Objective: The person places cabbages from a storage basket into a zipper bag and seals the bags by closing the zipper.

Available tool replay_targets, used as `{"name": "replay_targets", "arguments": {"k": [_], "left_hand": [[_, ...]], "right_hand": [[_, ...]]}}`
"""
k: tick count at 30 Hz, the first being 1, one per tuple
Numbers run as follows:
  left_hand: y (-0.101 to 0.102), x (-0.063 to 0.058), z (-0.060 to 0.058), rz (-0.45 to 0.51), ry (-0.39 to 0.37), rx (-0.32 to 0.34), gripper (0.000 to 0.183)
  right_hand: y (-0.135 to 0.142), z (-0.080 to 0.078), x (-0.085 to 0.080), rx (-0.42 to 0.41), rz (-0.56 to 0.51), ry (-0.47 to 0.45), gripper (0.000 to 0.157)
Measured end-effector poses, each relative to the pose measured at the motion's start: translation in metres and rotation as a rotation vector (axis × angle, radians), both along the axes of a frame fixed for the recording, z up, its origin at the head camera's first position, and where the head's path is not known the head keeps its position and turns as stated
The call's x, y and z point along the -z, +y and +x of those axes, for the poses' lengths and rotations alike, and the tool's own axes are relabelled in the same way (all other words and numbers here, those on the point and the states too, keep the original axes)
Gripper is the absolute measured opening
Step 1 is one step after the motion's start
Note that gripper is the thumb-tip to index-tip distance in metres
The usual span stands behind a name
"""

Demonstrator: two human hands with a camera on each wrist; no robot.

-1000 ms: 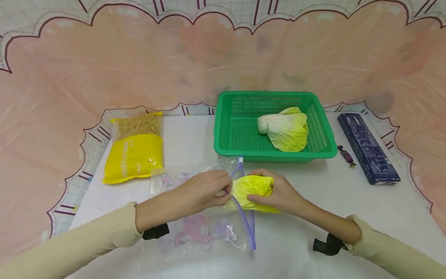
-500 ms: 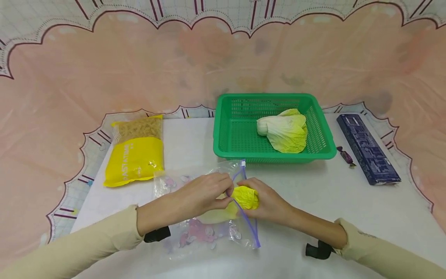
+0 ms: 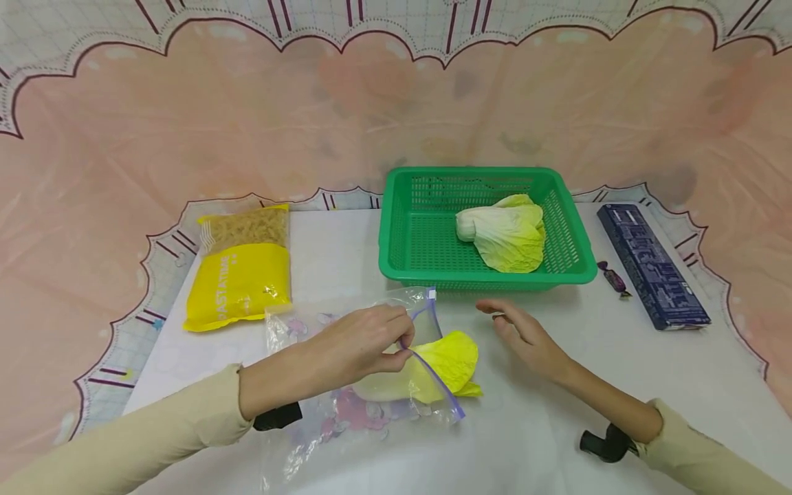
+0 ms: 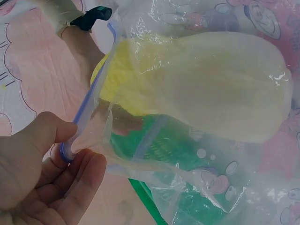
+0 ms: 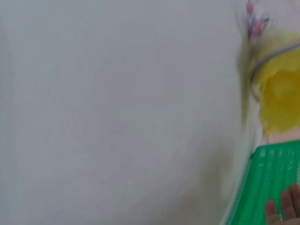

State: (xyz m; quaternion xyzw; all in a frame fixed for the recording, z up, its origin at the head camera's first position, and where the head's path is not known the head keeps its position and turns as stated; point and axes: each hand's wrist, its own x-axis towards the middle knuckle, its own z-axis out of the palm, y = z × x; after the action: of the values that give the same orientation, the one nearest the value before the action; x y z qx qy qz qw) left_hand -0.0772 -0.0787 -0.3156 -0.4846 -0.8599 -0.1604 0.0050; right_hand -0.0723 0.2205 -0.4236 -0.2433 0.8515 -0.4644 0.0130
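Left fingers [image 4: 89, 176] pinched purple-rimmed clear plastic bag [image 3: 353, 416]; right fingers [image 3: 497, 306] loosely apart; yellow-white leafy cabbage [image 3: 454, 361] lay between them, part-bagged.

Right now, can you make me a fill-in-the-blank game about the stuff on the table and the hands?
1. The person's ____ hand pinches the purple edge of the zip bag.
2. Exactly ____ napa cabbage lies inside the green mesh basket.
3. The leaf tips of the partly bagged cabbage that poke out are colored ____.
4. The wrapped candy lies ____ the basket and the dark blue box.

Missing words: left; one; yellow; between.
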Motion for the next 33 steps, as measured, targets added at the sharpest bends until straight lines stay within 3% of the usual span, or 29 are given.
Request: {"name": "replay_targets", "arguments": {"k": [4, 18, 24, 28, 33], "left_hand": [[-0.001, -0.002, 0.001, -0.002, -0.002, -0.004, 0.013], [-0.002, 0.000, 0.003, -0.002, -0.017, -0.014, 0.013], [-0.005, -0.009, 0.003, 0.039, -0.004, -0.010, 0.018], [-0.009, -0.017, 0.002, 0.064, -0.006, -0.026, 0.022], [-0.012, -0.023, 0.002, 0.083, -0.002, -0.050, 0.020]], "right_hand": [[0.010, -0.006, 0.008, 0.053, 0.012, -0.031, 0.034], [0.006, -0.008, 0.016, -0.008, 0.058, 0.002, 0.030], [0.006, -0.010, 0.021, -0.041, 0.074, 0.052, 0.028], [0.005, -0.011, 0.026, -0.068, 0.162, 0.127, 0.028], [-0.004, -0.009, 0.026, -0.156, 0.291, 0.115, 0.037]]}}
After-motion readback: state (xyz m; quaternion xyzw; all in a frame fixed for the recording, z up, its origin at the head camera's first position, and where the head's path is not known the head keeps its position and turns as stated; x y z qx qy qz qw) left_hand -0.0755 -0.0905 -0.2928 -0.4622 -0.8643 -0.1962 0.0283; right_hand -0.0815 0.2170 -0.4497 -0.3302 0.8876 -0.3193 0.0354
